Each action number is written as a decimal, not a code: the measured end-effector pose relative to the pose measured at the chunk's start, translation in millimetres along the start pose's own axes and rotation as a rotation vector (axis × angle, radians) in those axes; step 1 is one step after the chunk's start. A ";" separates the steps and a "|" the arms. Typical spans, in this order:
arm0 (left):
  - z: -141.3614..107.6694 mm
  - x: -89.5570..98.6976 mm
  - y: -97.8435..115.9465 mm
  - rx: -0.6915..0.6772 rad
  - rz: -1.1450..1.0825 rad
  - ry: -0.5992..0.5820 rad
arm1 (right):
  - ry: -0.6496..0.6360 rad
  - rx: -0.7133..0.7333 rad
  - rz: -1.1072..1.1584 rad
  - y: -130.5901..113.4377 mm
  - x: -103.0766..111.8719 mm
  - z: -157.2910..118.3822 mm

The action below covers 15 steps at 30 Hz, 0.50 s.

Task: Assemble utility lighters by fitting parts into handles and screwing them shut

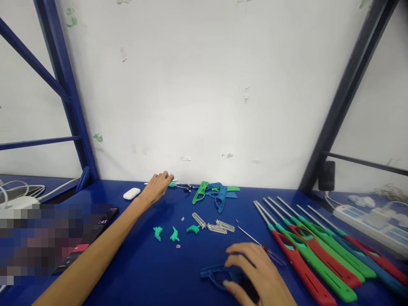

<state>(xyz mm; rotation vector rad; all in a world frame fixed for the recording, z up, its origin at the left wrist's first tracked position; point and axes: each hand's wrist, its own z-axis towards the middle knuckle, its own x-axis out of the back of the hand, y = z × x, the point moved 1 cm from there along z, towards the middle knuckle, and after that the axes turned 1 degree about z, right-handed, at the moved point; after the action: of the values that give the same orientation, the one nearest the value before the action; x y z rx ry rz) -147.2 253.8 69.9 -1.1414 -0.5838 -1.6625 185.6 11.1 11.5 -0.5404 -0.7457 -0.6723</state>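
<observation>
Handle, blue, lies at lower centre of the frame beneath the right hand, fingers curled, presumably to steady it; grip cannot be confirmed. Left hand, fingers bent, is at slim parts left of centre; closure cannot be told. Lighters, lower right, appear lined up to stay separate. Handle shows an open finger loop.
</observation>
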 end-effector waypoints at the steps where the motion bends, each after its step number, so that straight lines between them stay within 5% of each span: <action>1: 0.1 8.3 2.5 0.010 -0.025 0.033 | 0.044 -0.055 0.017 1.4 3.9 -1.1; 6: -16.2 59.7 27.8 0.053 -0.198 0.235 | 0.129 -0.316 0.115 8.8 7.2 -6.1; 10: -63.3 95.2 67.5 0.009 -0.378 0.347 | -0.083 -0.460 0.207 10.4 7.5 -10.9; 15: -134.5 109.3 124.8 -0.077 -0.561 0.229 | -0.348 -0.564 0.316 8.9 10.9 -14.4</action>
<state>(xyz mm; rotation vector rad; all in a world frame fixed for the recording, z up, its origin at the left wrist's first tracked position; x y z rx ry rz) -94.9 47.9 90.6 -0.8634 -0.7403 -2.2751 204.2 3.7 9.0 -1.2888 -0.7678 -0.4917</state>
